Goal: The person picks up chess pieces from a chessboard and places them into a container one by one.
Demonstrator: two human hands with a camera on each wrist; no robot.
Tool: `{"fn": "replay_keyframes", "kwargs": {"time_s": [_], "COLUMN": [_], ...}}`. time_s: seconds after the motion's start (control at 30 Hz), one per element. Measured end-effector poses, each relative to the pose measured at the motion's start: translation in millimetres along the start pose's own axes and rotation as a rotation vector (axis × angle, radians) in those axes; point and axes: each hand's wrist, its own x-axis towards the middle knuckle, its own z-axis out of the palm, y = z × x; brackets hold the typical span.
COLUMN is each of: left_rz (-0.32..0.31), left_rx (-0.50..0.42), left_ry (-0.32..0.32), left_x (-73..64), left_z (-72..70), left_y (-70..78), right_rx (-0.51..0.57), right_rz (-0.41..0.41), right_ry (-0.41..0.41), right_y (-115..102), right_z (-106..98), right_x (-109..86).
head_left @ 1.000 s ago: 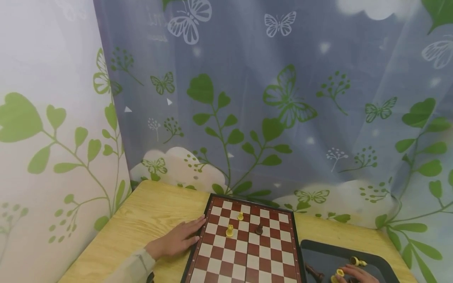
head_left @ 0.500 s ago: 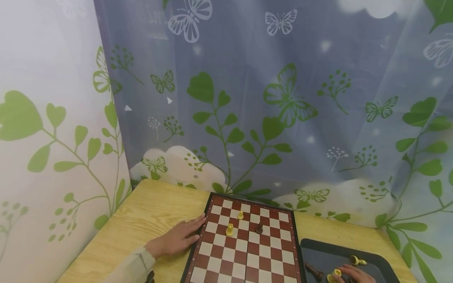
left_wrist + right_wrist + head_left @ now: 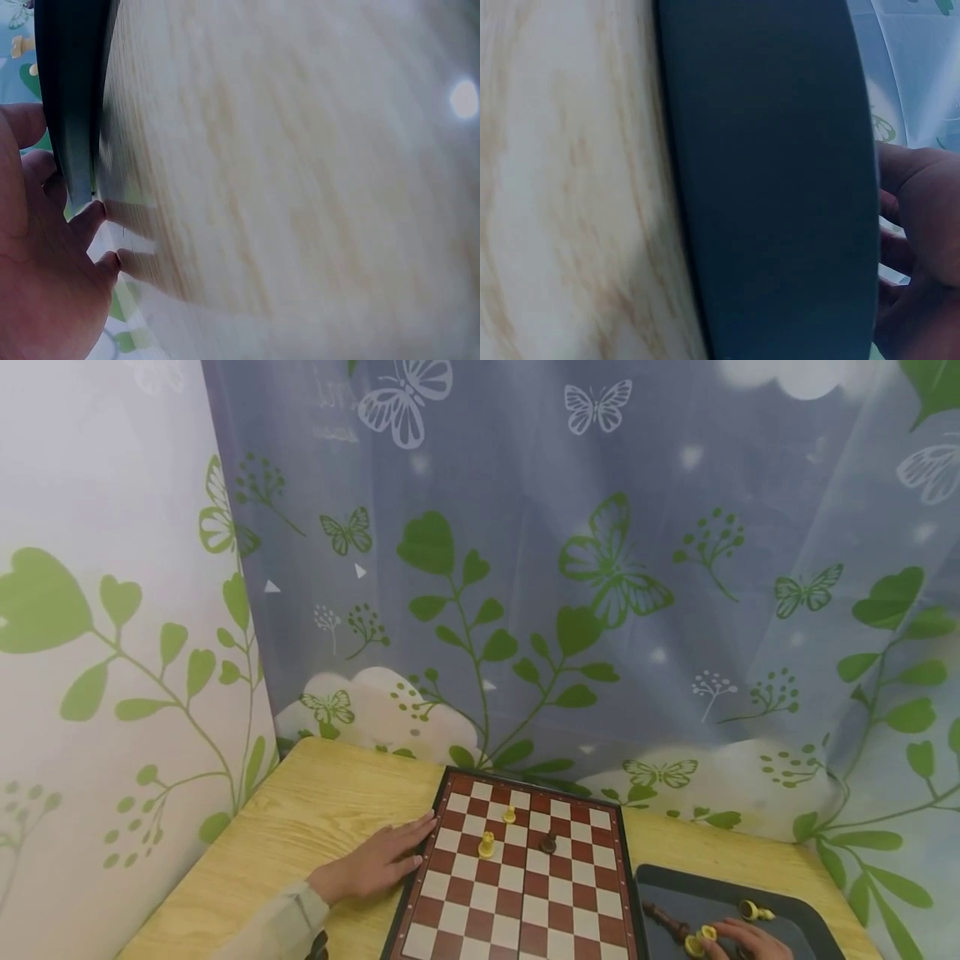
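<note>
My left hand (image 3: 375,864) rests on the table with straight fingers, its tips along the left edge of the red-and-white chessboard (image 3: 498,902). In the left wrist view those fingers sit beside the board's dark side (image 3: 71,82). At lower right my right hand (image 3: 750,939) reaches into the dark tray (image 3: 806,927); finger and thumb pinch a yellow chess piece (image 3: 707,932). A dark chess piece (image 3: 663,918) lies just left of it, and another yellow piece (image 3: 752,910) lies behind. In the right wrist view the tray's wall (image 3: 772,180) hides the held piece.
Two yellow chess pieces stand on the board, a larger one (image 3: 487,845) and a smaller one (image 3: 510,815), with a dark piece (image 3: 548,842) to their right. The wooden table (image 3: 330,785) meets a printed curtain (image 3: 517,568) at the back.
My right hand has shifted slightly left and up in the head view, carrying the yellow chess piece with it inside the tray. My left hand stays on the board's edge.
</note>
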Motion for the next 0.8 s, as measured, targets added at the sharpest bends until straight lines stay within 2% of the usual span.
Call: {"fn": "replay_keyframes", "kwargs": {"time_s": [0.13, 0.33, 0.43, 0.6, 0.7, 0.8], "left_rz": [0.012, 0.012, 0.000, 0.017, 0.019, 0.033], "left_rx": [0.005, 0.008, 0.007, 0.018, 0.007, 0.026], "left_ry": [0.000, -0.016, -0.020, -0.016, -0.015, -0.007], "left_x": [-0.6, -1.6, -2.7, -3.1, -2.6, -1.2], "left_z": [-3.4, -9.3, -10.2, -9.1, -9.0, -8.2], "left_y": [6.5, 15.8, 16.3, 14.4, 14.5, 14.3], "right_rx": [-0.007, -0.013, -0.001, 0.019, 0.010, 0.020], "right_rz": [-0.009, -0.048, -0.083, -0.112, -0.122, -0.129], "right_ry": [-0.003, -0.054, -0.049, -0.016, -0.035, -0.087], "right_y": [-3, -7, -12, -21, -28, -35], "right_z": [-4, -14, -16, -19, -21, -24], "right_x": [0.2, 4.6, 7.0, 8.7, 9.2, 10.9]}}
